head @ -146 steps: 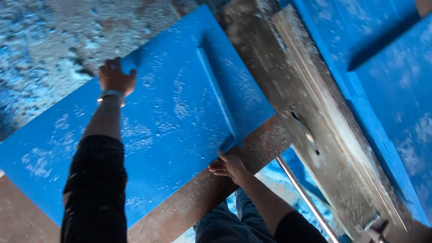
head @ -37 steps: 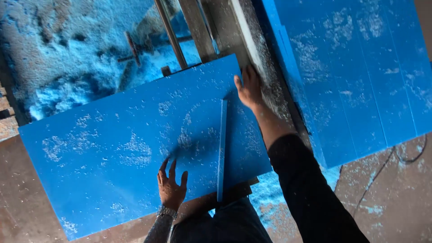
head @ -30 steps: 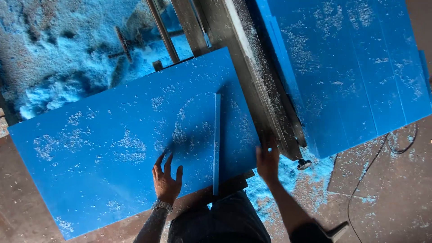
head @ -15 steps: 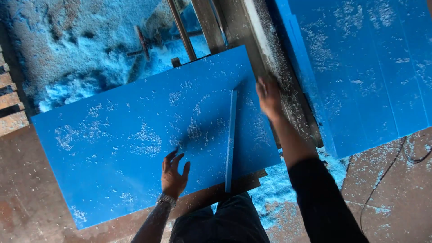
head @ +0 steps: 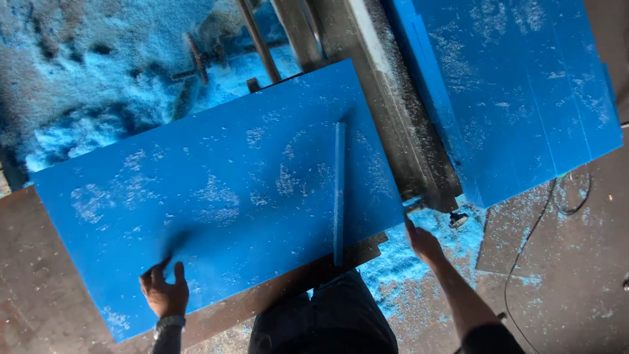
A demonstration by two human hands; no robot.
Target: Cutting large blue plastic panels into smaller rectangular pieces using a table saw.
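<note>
Narrow strip atop broad foam board, metal rail just right.

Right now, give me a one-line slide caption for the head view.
Left hand flat on a dusty blue foam board, right hand at its corner beside the metal rail.

A workshop for cutting foam board: a steel saw bench carries a large blue panel, a dusty metal guide rail runs toward 12 o'clock, and blue sawdust heaps at 10 o'clock.
</note>
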